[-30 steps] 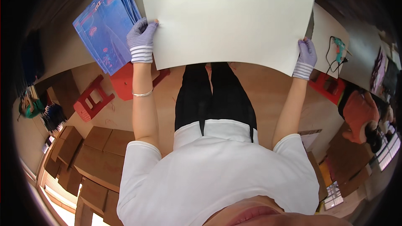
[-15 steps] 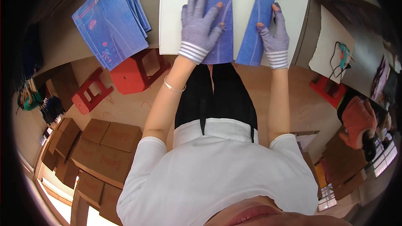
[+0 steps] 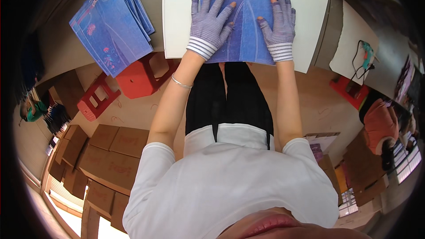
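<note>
A blue denim-print sheet (image 3: 243, 31) with pink flowers and pale stitch lines lies on a white board (image 3: 176, 26) at the table's near edge. Down its middle runs a line where two panels meet. My left hand (image 3: 208, 28), in a striped grey-purple glove with bare thumb and index tips, rests on the left panel, fingers spread. On the right panel my right hand (image 3: 280, 31), gloved alike, lies flat with fingers apart. The sheet's far end runs out of view. A fanned stack of similar denim-print pieces (image 3: 113, 31) lies to the left.
Red plastic stools (image 3: 137, 79) stand below the table on the left. Brown cartons (image 3: 110, 163) are piled behind them. On the right table lies a teal tool with a black cord (image 3: 366, 55), on a white sheet. A person in orange (image 3: 380, 119) is farther right.
The right flap, raised and narrow before, now lies flat against the left panel. My right hand has moved left with it and flattened; my left hand stays about where it was.
</note>
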Demonstrator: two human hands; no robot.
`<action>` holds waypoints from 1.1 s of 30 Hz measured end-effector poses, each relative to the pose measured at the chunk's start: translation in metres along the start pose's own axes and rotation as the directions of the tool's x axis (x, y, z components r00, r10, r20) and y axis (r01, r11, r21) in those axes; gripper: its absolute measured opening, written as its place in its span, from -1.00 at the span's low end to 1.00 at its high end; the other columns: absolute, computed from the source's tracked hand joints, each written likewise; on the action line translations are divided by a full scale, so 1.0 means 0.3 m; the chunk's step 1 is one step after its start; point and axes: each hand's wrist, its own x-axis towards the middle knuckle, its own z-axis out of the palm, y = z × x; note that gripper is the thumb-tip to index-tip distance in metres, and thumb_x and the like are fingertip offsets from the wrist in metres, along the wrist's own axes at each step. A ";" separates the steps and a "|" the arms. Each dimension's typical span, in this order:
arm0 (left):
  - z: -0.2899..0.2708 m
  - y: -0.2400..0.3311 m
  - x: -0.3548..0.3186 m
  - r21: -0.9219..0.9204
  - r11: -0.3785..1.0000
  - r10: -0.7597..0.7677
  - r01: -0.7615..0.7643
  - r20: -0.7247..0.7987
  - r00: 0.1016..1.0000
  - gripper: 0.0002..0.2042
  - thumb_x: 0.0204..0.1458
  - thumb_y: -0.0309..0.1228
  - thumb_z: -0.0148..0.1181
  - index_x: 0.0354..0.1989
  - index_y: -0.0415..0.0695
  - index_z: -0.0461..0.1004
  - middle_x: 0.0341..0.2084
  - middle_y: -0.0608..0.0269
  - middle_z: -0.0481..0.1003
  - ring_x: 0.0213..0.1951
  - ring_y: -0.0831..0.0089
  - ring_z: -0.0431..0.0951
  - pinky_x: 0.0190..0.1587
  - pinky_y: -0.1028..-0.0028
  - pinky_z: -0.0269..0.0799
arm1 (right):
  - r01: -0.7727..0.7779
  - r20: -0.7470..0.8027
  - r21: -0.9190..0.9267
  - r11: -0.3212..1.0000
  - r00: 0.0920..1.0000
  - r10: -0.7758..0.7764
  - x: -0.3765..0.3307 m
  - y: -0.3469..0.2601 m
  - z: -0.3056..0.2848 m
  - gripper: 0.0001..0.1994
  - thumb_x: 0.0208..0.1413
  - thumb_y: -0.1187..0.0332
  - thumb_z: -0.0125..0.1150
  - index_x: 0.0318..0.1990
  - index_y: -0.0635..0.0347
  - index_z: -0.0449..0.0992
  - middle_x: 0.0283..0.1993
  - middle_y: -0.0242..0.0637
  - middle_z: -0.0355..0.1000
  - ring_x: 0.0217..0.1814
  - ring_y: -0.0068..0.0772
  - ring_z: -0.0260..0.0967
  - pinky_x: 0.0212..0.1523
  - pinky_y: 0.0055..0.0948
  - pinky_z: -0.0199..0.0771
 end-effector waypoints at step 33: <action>-0.026 -0.144 0.354 0.218 0.961 0.188 -0.169 -0.070 0.980 -0.41 0.12 -0.07 0.01 0.27 -0.15 0.26 0.32 -0.03 0.17 0.37 -0.06 0.07 0.39 -0.10 -0.18 | 0.370 0.187 -0.305 0.877 0.927 -0.326 0.451 0.083 0.010 -0.40 0.24 -0.10 -0.20 0.21 0.19 0.34 0.39 -0.04 0.15 0.47 0.02 -0.01 0.38 0.28 -0.13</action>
